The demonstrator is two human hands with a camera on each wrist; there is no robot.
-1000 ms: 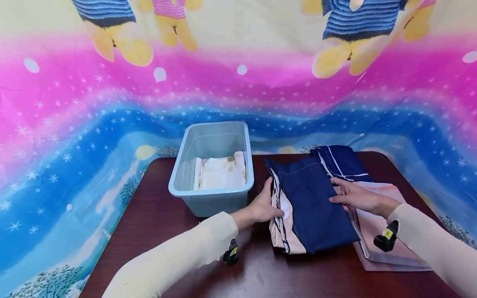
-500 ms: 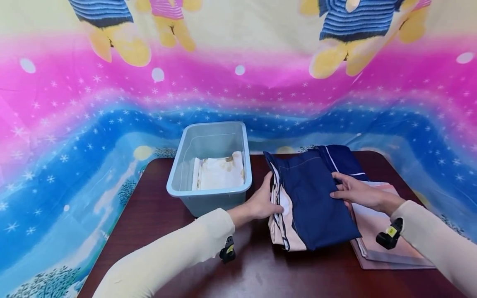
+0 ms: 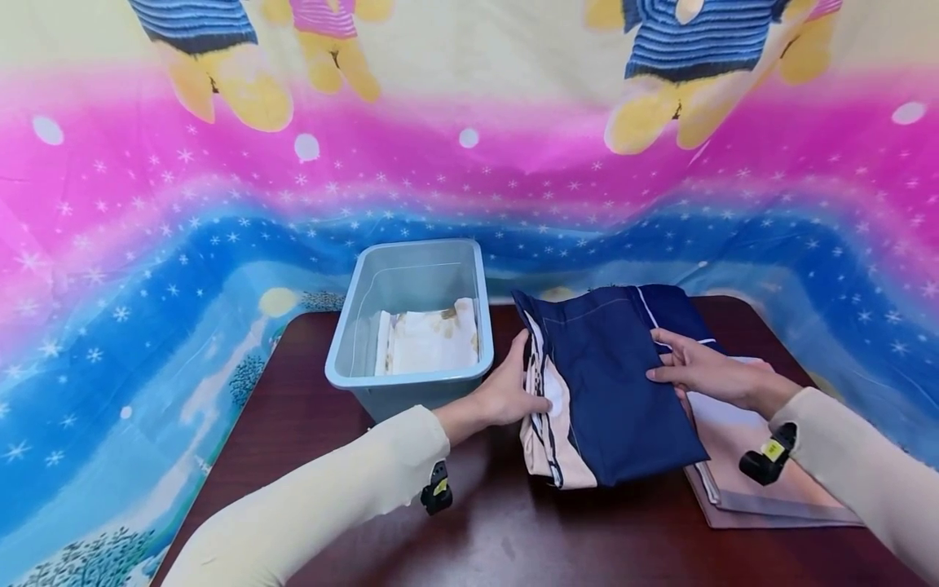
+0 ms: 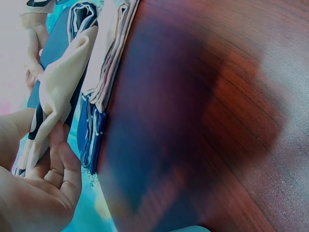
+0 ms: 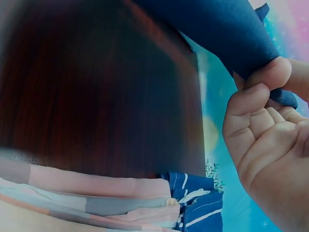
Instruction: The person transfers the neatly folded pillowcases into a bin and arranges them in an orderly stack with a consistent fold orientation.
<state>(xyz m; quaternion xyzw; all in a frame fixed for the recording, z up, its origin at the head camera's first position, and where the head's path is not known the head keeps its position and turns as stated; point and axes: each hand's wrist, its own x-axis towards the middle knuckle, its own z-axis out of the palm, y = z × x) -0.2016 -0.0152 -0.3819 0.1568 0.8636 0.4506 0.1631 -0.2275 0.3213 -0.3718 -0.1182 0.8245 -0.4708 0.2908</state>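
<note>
Between my two hands is a folded navy cloth [image 3: 623, 391] with peach and white layers along its left edge, held tilted above the table. My left hand [image 3: 506, 395] grips that layered edge, thumb in front. In the left wrist view, the fingers of my left hand [image 4: 53, 179] curl round the pale layers [image 4: 63, 82]. On the opposite edge my right hand [image 3: 707, 375] pinches the navy fabric. The right wrist view shows my right hand [image 5: 270, 135] with thumb and fingers closed on the navy cloth [image 5: 212, 29]. The far side of the bundle is hidden.
Left of the bundle stands a grey-blue plastic bin [image 3: 411, 380] containing a folded white patterned cloth [image 3: 433, 341]. Folded pink cloth [image 3: 770, 473] lies on the dark wooden table [image 3: 293, 408] under my right forearm. Behind it is a navy cloth with white lines [image 3: 671, 314]. A printed curtain [image 3: 469, 179] hangs behind.
Both hands have raised the navy cloth slightly, keeping the same hold. The head view has shifted a little. The bin and the other folded cloths stay in place.
</note>
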